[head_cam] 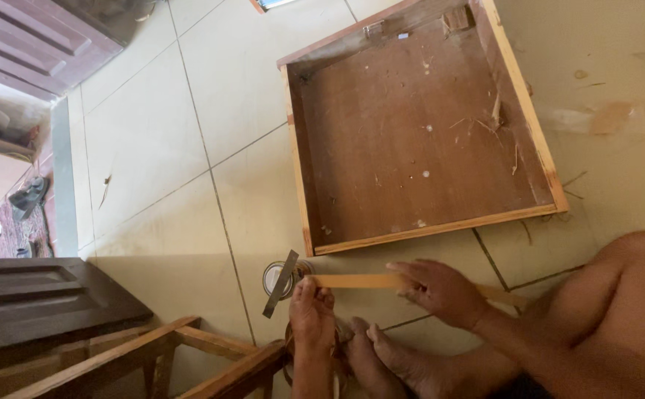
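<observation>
A small round tin with a pale lid stands on the floor tiles.

Both hands grip a thin wooden strip above the tiled floor: the left hand at one end, the right hand farther along. A small round tin with a metal blade across it lies beside a shallow wooden tray

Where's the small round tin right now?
In the head view, the small round tin sits on the tiled floor low of centre, below the wooden tray's near-left corner, with a metal blade across it.
</observation>
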